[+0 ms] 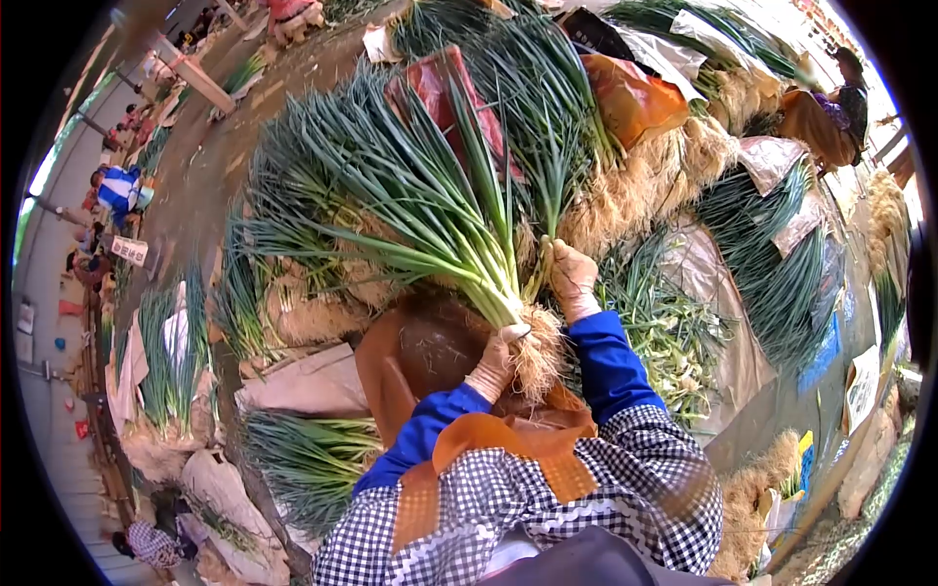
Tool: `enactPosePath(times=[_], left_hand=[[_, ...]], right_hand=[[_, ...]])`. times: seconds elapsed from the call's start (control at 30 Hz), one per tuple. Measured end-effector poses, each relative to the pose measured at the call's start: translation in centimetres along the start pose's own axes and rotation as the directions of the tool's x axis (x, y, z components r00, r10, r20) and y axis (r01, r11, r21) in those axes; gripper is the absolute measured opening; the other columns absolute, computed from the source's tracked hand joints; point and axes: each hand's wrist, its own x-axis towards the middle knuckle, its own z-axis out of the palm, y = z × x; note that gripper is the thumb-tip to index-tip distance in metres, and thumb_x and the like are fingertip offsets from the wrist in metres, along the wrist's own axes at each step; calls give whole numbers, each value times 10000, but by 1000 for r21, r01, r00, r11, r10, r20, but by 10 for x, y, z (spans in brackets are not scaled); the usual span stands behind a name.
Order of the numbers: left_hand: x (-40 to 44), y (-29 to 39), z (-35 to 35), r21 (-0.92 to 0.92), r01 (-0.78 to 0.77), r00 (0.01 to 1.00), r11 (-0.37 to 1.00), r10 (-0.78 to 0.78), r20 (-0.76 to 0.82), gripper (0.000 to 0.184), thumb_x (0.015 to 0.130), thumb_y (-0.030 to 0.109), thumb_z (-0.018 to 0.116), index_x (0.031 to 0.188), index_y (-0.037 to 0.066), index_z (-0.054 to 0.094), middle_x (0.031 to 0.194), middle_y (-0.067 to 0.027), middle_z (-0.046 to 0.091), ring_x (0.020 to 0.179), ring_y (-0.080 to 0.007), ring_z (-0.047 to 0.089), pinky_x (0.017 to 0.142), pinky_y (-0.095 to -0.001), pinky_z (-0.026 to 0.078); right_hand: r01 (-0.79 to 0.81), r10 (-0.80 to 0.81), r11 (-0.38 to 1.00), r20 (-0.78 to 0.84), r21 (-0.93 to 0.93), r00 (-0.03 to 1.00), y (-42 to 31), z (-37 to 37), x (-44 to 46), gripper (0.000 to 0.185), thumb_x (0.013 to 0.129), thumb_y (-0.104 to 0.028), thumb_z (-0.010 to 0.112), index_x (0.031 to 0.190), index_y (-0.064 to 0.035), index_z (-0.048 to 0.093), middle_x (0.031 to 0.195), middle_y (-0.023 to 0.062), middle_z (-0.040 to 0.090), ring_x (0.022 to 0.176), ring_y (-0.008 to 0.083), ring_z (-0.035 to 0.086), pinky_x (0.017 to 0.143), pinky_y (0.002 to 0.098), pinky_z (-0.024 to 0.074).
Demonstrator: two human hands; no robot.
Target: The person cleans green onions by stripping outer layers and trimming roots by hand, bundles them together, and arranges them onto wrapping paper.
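My left hand is closed round the white lower stems of a large bunch of green onions, just above its pale, tangled roots. The long green leaves fan out up and to the left. To the right of the bunch, my right hand pinches the base of a thin green onion stalk whose leaves point upward. A brown apron covers my lap below the bunch.
Green onion piles with roots lie ahead. Loose trimmed leaves cover the ground at right, beside another leafy pile. More onions lie at lower left. Other people sit at far left and at upper right.
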Motion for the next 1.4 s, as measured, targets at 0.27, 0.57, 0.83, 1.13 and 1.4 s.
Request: enactPosePath(times=[0.27,0.57,0.83,1.13,1.4], left_hand=[[-16,14,13,-126,42,999,991,-46,-29,224,737,108,593,937,11,562,794,-91,617,749,-210,614,725,-326,535],[-23,23,22,-168,28,976,985,10,216,468,703,178,553,1090,-80,492,964,-165,600,853,-288,611,814,-406,521],[-39,31,42,-261,38,950,964,46,309,779,664,314,637,1306,-27,356,1187,-198,523,1037,-315,554,924,-434,454],[-39,47,52,-207,60,947,977,10,320,773,663,300,634,1308,-22,355,1197,-191,514,1052,-309,543,934,-430,446],[-34,62,58,-185,87,939,979,-19,342,767,662,287,632,1309,-17,354,1206,-185,505,1066,-304,533,942,-425,439]], right_hand=[[-300,108,888,478,347,872,45,-86,-89,194,853,-284,584,820,-117,676,617,107,603,518,247,583,469,337,447],[-888,78,112,887,445,455,8,-63,-2,553,926,-513,377,1224,-67,511,898,23,601,627,76,476,629,196,414],[-721,266,75,683,689,681,-16,-14,-63,241,925,-292,516,817,-91,595,611,-40,520,486,36,427,423,198,331],[-637,527,607,359,476,771,22,-10,-8,368,923,-319,440,777,-34,622,674,125,630,630,242,604,585,360,457],[244,54,961,954,-130,295,60,-58,103,236,853,-257,527,899,-82,680,815,68,673,685,191,625,693,305,494]])
